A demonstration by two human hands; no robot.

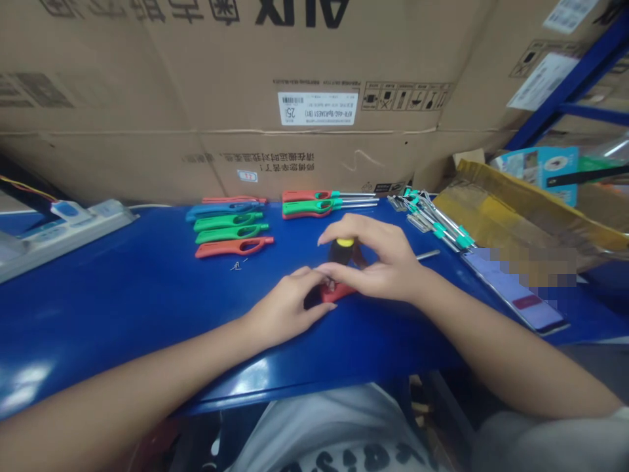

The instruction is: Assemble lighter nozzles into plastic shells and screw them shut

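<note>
My left hand (287,308) rests on the blue table (122,295), fingers pinched round the near end of a red lighter handle (338,292). My right hand (376,259) curls over the same red piece and over a small tool with a black and yellow handle (343,248); a thin metal rod (428,255) sticks out to its right. Much of the red piece is hidden under both hands.
Loose red, green and blue lighter handles (230,229) lie in a row behind my hands, with two assembled lighters (319,203) beside them. A heap of metal tubes with teal ends (435,219) lies at the right, near a phone (515,288). Cardboard boxes (314,98) stand behind the table.
</note>
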